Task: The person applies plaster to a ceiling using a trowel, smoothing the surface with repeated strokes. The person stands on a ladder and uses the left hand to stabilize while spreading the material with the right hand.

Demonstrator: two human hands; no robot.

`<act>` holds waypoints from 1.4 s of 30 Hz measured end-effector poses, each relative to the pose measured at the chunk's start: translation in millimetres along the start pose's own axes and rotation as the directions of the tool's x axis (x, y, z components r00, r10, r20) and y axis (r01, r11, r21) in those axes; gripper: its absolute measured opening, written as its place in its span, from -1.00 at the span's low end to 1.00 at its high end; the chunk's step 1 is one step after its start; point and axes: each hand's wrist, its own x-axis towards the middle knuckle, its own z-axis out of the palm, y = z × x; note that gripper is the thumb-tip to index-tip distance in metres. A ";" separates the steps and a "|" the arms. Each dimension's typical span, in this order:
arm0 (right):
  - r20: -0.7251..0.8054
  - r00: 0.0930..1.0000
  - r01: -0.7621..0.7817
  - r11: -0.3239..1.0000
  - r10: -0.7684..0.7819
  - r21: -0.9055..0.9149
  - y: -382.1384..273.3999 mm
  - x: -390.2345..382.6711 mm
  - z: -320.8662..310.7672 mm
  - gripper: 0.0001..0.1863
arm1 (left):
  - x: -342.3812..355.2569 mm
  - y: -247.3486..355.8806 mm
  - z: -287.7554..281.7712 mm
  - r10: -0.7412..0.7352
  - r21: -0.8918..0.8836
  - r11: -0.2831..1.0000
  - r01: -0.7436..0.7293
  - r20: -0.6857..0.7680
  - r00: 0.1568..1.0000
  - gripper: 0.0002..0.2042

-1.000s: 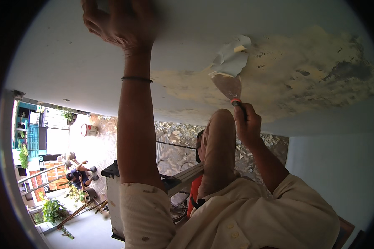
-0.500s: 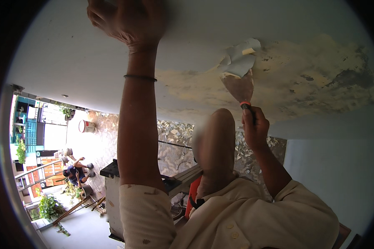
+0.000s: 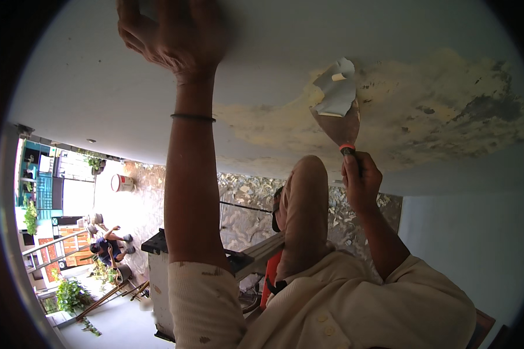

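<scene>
Beyond the right hand (image 3: 362,177), clamped on a red-collared flat metal scraper (image 3: 340,129), the thin grey paint flake (image 3: 336,96) has newly curled, so peeling advances; the left hand's (image 3: 177,41) cut-off grip is unclear.

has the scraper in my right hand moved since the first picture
Yes, rightward: the scraper now sits closer to the dark patch at the picture's right than it did then.

The scraper blade (image 3: 342,127) is dull metal, the paint flake (image 3: 336,96) papery and matt, the bared patch (image 3: 442,125) rough.
</scene>
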 end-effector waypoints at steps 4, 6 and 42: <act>0.046 0.987 0.155 0.987 -0.153 -0.043 -38.7 38.4 20.0 -0.78 | -2.1 5.8 -2.0 -0.046 0.005 0.999 0.045 0.038 0.998 -0.50; 0.096 0.971 0.227 0.972 -0.221 -0.055 -62.4 44.4 36.4 -0.79 | 0.2 12.4 -5.5 -0.087 -0.013 0.996 0.088 0.051 0.995 -0.51; 0.003 1.000 0.004 0.994 -0.005 0.110 -54.6 11.7 8.0 -0.76 | 3.1 15.8 -4.8 -0.120 -0.115 0.986 0.120 0.009 0.993 -0.46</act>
